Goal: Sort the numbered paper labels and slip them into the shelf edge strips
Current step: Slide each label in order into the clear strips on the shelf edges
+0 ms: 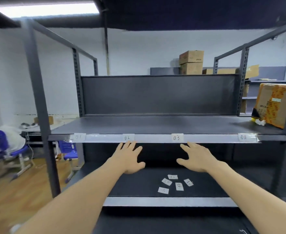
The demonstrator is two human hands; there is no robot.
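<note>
The upper shelf's clear edge strip (152,138) holds paper labels 01 (78,137), 02 (127,137), 03 (176,137) and 04 (243,137). My left hand (130,157) is spread flat just below label 02, holding nothing. My right hand (195,157) is spread flat below and right of label 03, also holding nothing. Several loose numbered labels (175,184) lie scattered on the dark lower shelf beneath my hands. That shelf's edge strip (169,201) carries no labels.
A taped cardboard box (274,103) sits at the right end of the upper shelf. Grey uprights (39,105) frame the rack. Blue chairs (2,146) stand on the wooden floor at left. More boxes (191,62) are stacked behind.
</note>
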